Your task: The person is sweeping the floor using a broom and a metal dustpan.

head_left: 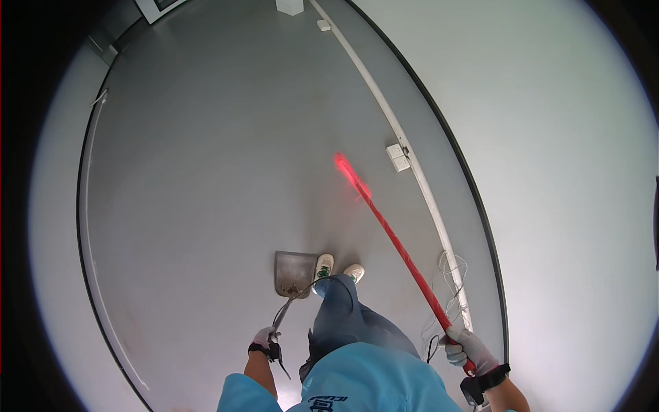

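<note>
Red long-handled broom slants over the smooth grey floor, nearer the floor's right edge than its left, with a round, streaked stick and a narrow, fuzzy head of vivid red. Left of the person's pale shoes lies a grey, square-mouthed dustpan, its surface dull and dusty, with small brown debris gathered at the handle end. Straight white trunking runs along the floor's right edge, a boxy white socket block beside it.

The broom head's outline dissolves into red glare, so individual bristles, and whether they touch the floor, cannot be told. The debris is too small to identify; the thin dustpan handle is partly lost behind the hand and a dark cord.

The pale-gloved right hand curls firmly around the stick near its lower end. The pale-gloved left hand is closed about the dustpan's handle.
</note>
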A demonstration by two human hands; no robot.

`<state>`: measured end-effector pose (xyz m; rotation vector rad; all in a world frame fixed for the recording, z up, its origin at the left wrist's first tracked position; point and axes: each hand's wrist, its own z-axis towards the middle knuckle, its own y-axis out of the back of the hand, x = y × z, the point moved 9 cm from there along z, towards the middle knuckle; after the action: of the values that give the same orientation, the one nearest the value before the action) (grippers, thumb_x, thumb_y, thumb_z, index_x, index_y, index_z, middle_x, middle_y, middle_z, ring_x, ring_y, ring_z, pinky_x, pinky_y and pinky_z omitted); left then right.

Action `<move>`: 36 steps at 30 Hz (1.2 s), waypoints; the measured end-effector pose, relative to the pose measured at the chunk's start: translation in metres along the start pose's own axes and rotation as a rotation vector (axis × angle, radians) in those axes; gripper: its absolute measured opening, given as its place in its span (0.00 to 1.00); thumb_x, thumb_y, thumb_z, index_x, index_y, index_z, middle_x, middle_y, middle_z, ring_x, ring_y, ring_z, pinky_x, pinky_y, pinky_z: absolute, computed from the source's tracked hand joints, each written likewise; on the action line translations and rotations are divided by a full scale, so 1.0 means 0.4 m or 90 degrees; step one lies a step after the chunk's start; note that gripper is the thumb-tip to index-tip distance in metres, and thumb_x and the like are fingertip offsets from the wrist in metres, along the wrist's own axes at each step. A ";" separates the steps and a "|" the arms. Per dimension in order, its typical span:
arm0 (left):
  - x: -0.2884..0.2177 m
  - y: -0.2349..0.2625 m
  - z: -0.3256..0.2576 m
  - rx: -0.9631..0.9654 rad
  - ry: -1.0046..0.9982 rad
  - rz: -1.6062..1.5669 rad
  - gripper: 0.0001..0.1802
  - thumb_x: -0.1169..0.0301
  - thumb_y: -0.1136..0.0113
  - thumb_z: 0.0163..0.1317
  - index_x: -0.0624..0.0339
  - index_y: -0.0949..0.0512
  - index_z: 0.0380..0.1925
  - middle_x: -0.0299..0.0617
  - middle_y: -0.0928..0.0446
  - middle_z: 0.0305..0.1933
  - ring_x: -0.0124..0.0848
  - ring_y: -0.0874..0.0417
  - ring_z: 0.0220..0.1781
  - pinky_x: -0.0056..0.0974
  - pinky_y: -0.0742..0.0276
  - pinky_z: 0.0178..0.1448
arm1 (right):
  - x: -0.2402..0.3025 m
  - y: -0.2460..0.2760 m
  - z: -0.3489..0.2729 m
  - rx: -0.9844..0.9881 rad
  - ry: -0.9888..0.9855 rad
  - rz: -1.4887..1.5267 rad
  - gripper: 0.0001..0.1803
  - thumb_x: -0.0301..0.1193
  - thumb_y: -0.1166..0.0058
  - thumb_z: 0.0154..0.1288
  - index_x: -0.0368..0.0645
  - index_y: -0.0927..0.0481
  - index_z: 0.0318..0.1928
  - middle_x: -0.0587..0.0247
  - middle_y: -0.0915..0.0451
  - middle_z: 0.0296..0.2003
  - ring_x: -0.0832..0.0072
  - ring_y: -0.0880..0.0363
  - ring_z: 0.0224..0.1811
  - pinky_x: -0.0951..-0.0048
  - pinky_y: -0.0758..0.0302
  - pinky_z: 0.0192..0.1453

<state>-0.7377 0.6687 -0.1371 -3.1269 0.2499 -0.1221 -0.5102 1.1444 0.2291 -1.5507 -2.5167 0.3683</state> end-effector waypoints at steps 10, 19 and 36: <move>-0.023 0.001 -0.019 0.022 -0.016 -0.111 0.09 0.78 0.53 0.56 0.69 0.35 0.38 0.55 0.27 0.30 0.23 0.36 0.13 0.23 0.43 0.11 | 0.397 -0.021 0.510 -0.236 0.254 -0.457 0.24 0.48 0.59 0.66 0.37 0.28 0.32 0.67 0.32 0.14 0.77 0.34 0.10 0.74 0.36 0.15; -0.179 -0.100 -0.117 -0.022 -0.096 0.099 0.02 0.76 0.54 0.57 0.62 0.34 0.29 0.48 0.28 0.23 0.23 0.37 0.11 0.25 0.46 0.09 | -0.034 0.350 0.474 -0.347 0.093 -0.558 0.25 0.48 0.64 0.64 0.37 0.25 0.37 0.56 0.25 0.20 0.68 0.25 0.20 0.66 0.30 0.25; -0.490 -0.339 0.030 -0.060 -0.191 0.446 0.08 0.81 0.54 0.49 0.62 0.28 0.30 0.50 0.29 0.18 0.30 0.31 0.09 0.31 0.46 0.08 | -0.473 0.349 0.328 -0.439 0.266 -0.343 0.21 0.38 0.55 0.66 0.47 0.34 0.58 0.61 0.26 0.18 0.77 0.27 0.16 0.72 0.32 0.18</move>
<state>-0.9084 0.8336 -0.1630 -2.8700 1.3222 0.3607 -0.3410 1.0194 0.0612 -0.8657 -2.6698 -0.8731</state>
